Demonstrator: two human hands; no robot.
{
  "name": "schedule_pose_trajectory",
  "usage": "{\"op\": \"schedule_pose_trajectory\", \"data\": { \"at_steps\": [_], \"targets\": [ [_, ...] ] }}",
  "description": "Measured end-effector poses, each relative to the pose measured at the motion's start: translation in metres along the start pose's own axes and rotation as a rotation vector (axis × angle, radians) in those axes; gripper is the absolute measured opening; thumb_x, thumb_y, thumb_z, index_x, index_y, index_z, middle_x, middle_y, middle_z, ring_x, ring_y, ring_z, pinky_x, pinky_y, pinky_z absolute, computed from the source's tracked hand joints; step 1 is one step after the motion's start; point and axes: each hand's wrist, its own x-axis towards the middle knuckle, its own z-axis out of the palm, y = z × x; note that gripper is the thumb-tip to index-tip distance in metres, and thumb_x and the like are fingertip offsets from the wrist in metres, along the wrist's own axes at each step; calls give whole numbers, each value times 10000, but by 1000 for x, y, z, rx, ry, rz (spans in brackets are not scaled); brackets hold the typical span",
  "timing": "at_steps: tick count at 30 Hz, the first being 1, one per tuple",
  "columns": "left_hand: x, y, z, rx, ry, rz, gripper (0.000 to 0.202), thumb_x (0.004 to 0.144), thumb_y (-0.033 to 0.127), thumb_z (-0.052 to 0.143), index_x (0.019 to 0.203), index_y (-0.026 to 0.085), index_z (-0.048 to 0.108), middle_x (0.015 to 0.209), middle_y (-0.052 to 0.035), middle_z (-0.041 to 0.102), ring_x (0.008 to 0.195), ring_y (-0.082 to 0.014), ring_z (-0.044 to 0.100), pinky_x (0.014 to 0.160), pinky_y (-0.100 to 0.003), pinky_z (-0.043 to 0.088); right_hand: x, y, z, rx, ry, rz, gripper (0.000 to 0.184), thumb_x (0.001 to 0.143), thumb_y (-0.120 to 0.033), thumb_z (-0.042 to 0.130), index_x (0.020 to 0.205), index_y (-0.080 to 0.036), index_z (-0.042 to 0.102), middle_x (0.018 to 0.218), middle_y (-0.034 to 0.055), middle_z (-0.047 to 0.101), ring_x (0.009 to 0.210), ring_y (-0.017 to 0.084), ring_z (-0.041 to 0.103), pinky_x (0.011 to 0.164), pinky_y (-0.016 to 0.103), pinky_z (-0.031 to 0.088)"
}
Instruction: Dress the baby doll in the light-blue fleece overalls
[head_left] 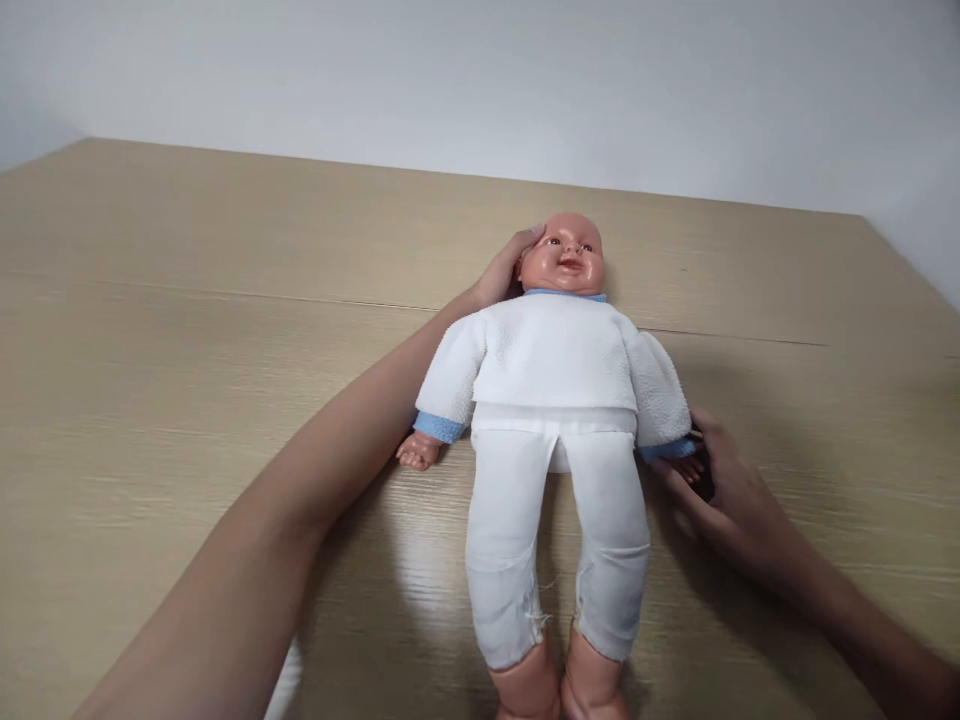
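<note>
A baby doll (555,350) lies face up along the table, its head at the far end and its feet at the near edge of the view. It wears a white fleece top with blue cuffs and white trousers with frayed thread at the lower legs. My left hand (506,270) cups the side of the doll's head (568,255); most of its fingers are hidden behind the head. At the doll's sleeve on the right, my right hand (716,480) closes around the blue cuff (667,450), with thumb below and fingers partly hidden behind the sleeve.
The light wooden table (187,380) has a thin seam running across it beyond the doll's shoulders. Behind its far edge stands a plain pale wall (480,90). A small white patch (285,685) shows beside my left forearm at the bottom.
</note>
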Motion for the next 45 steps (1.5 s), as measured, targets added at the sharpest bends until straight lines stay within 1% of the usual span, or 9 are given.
{"op": "schedule_pose_trajectory", "data": {
  "at_steps": [5,8,11,16,24,29,32,42,45],
  "targets": [
    [-7,11,6,-25,54,-89,736,1080,837,534,1447,223,703,1546,-81,780,1665,-501,547,1403,-739,466,1,5,2,20,6,-8,577,1132,-536,668,1608,-238,539,1358,183,778,1180,364,791,1088,550,646],
    [-13,11,-5,-8,170,-130,716,1077,813,551,1446,217,696,1540,-108,771,1650,-518,560,1373,-781,478,2,7,3,37,14,-4,589,1124,-542,669,1609,-234,542,1394,192,771,1220,371,784,1106,563,641],
    [-28,12,-18,9,284,-97,665,1102,717,574,1515,200,640,1600,-136,724,1675,-459,551,1413,-725,444,4,8,3,48,28,0,591,1109,-545,680,1593,-227,563,1411,194,770,1230,373,781,1110,565,636],
    [-74,26,-19,1,312,-65,642,1017,665,677,1454,195,676,1747,-157,622,1695,-391,544,1465,-576,420,6,9,4,65,22,22,631,1081,-530,697,1595,-191,560,1377,200,784,1176,366,793,1065,546,645],
    [-160,47,10,195,387,-63,665,981,663,754,1444,190,689,1693,-170,666,1654,-407,572,1426,-560,468,13,19,13,104,93,-41,630,1057,-525,723,1571,-192,577,1382,193,779,1200,358,765,1105,557,617],
    [-194,51,23,477,355,-70,708,954,628,799,1542,264,643,1680,-131,662,1595,-408,602,1404,-577,483,17,27,20,119,137,-60,649,1025,-526,734,1553,-176,592,1350,199,781,1201,374,753,1110,580,601],
    [-195,49,29,623,339,-5,742,958,624,777,1565,232,613,1716,-146,628,1625,-397,559,1442,-547,417,20,30,23,134,160,-58,643,1014,-520,730,1546,-183,603,1350,197,787,1201,374,752,1104,571,599],
    [-160,38,34,663,421,32,831,899,664,712,1545,155,597,1677,-193,662,1591,-389,597,1406,-511,436,40,34,29,140,233,-26,559,1021,-550,697,1446,-187,679,1287,188,810,1158,364,762,1097,552,614],
    [-167,38,43,690,471,12,825,921,682,694,1548,154,599,1544,-195,736,1503,-409,661,1356,-586,481,38,36,32,108,273,-28,609,1020,-517,679,1524,-177,651,1391,227,768,1296,388,723,1192,593,581]
  ]
}}
